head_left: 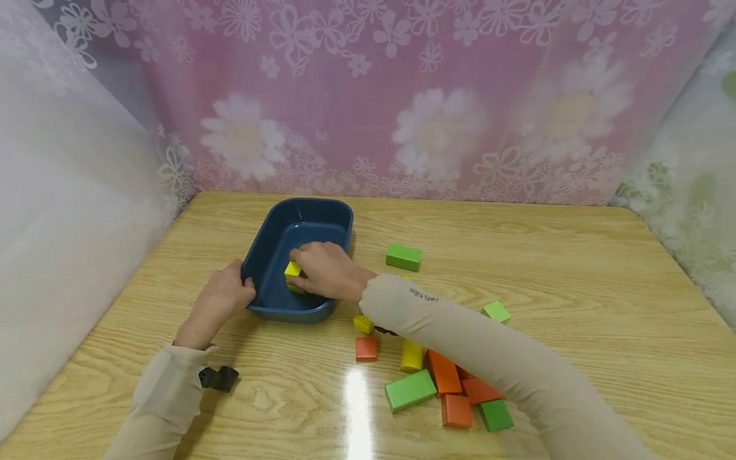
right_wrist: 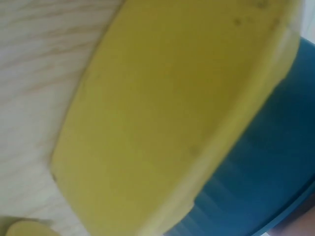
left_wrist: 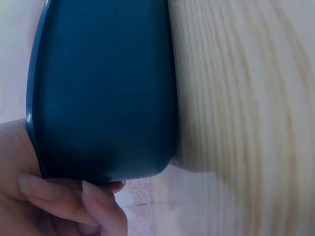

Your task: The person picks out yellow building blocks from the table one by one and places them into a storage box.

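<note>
A deep blue rectangular tray (head_left: pixel 299 314) with rounded corners sits on the left half of the wooden table. At its near left corner, my left hand (head_left: pixel 221 295) grips the rim, thumb at the inner side. The left wrist view has the tray's outer wall (left_wrist: pixel 106 88) up close, with curled fingers (left_wrist: pixel 101 201) at its edge. Reaching over the near right side, my right hand (head_left: pixel 329 269) pinches a yellow block (head_left: pixel 292 273) inside the tray. A yellow block (right_wrist: pixel 147 113) on the table fills much of the right wrist view and hides that hand.
Right of the tray lie a small yellow block (head_left: pixel 363 324), a red block (head_left: pixel 366 349) and a yellow half-round block (head_left: pixel 411 355). Orange blocks (head_left: pixel 444 372) and green blocks (head_left: pixel 411 390) cluster under the right forearm. A green block (head_left: pixel 404 257) lies farther back.
</note>
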Demonstrator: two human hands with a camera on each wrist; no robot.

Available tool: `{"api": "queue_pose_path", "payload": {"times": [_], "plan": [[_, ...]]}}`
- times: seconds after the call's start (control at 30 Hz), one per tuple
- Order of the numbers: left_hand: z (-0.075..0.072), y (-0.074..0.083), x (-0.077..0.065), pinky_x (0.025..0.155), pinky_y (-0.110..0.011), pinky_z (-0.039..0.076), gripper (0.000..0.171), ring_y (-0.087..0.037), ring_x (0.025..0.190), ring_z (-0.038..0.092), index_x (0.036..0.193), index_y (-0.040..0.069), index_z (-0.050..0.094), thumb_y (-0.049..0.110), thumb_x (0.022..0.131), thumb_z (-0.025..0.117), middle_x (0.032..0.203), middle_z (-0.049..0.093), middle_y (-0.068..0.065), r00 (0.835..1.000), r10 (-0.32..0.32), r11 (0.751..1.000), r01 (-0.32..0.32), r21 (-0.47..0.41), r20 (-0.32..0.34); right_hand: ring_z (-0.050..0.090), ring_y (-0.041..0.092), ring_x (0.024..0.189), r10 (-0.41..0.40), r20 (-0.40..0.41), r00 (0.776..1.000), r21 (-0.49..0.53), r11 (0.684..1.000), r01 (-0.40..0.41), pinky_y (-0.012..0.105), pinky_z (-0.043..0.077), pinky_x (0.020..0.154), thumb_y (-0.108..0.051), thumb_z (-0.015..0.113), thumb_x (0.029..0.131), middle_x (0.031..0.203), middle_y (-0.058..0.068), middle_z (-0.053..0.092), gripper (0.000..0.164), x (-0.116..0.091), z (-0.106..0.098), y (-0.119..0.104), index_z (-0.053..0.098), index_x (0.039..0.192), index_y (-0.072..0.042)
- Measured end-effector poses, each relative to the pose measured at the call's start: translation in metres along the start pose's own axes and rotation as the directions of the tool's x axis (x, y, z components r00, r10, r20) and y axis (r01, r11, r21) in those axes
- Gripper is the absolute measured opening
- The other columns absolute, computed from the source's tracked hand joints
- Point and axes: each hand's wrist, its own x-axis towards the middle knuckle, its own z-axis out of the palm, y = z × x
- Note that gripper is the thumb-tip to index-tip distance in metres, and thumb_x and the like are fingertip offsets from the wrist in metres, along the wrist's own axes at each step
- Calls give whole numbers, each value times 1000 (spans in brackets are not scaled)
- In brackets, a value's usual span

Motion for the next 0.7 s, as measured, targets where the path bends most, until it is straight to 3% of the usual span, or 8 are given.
{"api": "queue_pose_path", "payload": {"times": [0.43, 0.7], "plan": [[1, 0, 0, 66, -48, 46, 48, -42, 88, 55, 127, -18, 36, 13, 89, 37, 113, 50, -43, 1000, 13, 1000, -12, 6, -18, 56, 5, 58, 21, -75, 997, 5, 1000, -21, 21, 49, 50, -45, 52, 90, 84, 0, 71, 46, -4, -3, 1, 65, 115, -8], [0, 0, -1, 72, -50, 46, 50, -45, 96, 52, 130, -18, 33, 13, 90, 35, 120, 46, -44, 1000, 10, 1000, -10, 1, 1, 58, 7, 72, 45, -53, 998, 95, 995, -40, 22, 51, 62, -36, 52, 92, 107, 6, 68, 42, -16, -13, 7, 58, 123, -8]]}}
